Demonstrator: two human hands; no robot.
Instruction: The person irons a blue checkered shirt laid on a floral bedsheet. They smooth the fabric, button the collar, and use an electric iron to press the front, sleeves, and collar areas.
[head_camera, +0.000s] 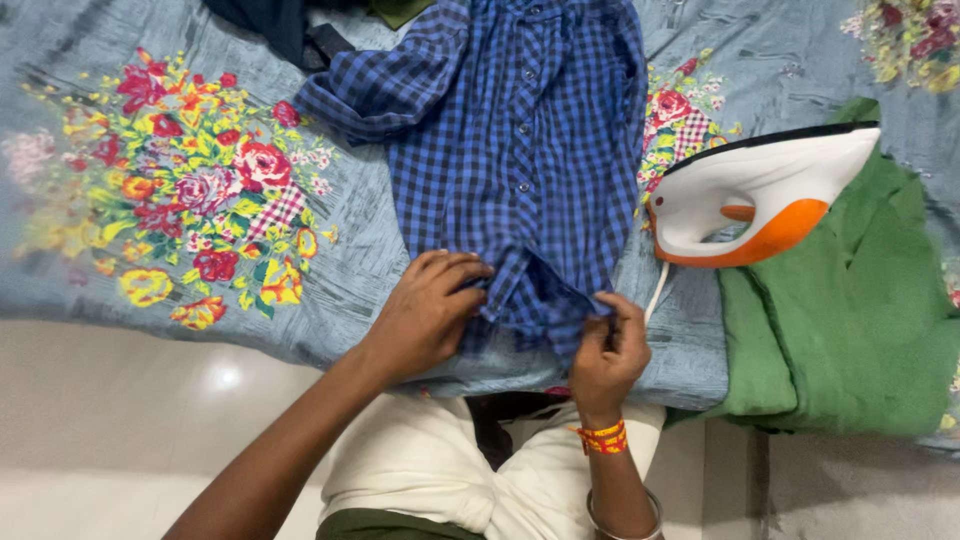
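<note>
Bed (120, 290): covered by a grey floral sheet.
Shirt (520, 150): blue check, lies flat on the bed; likely light, limp, easily creased, best taken by the hem.
Iron (760, 195): beside the shirt, on green cloth (850, 310).
Left hand (425, 310): fingers curled, pressing the hem.
Right hand (608, 355): fingers pinched shut on the hem's edge.

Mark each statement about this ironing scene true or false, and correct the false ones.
1. Both hands grip the hem of the blue checked shirt. True: the left hand and right hand pinch it.
2. The iron rests on the shirt. False: it sits beside it, partly on the green cloth.
3. The iron is white and orange. True.
4. The floral sheet is plain red. False: it is grey-blue with flower prints.
5. The right wrist is bare. False: it wears a red-orange thread band.
</note>
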